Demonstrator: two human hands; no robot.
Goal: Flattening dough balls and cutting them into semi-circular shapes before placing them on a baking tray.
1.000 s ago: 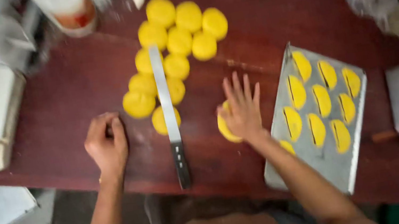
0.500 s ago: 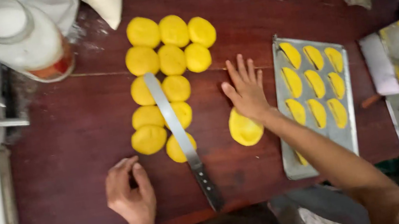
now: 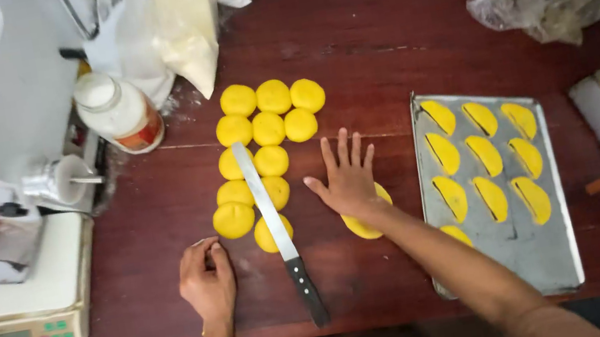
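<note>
Under the right hand (image 3: 349,183), its fingers (image 3: 328,157) spreading wide and flat, a yellow dough piece (image 3: 366,221) is lying pressed on the table (image 3: 379,58). Left of it, the left hand (image 3: 207,277) is resting loosely curled, holding nothing, near the knife (image 3: 278,229) lying across the dough balls (image 3: 267,128). Right of the pressed piece, a tray (image 3: 521,253) is carrying folded dough.

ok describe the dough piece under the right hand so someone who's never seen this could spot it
On the dark red wooden table, look between the cluster of yellow dough balls and the metal tray. The flattened yellow dough disc lies alone there, partly covered by the spread right hand, apart from all the others.
</note>
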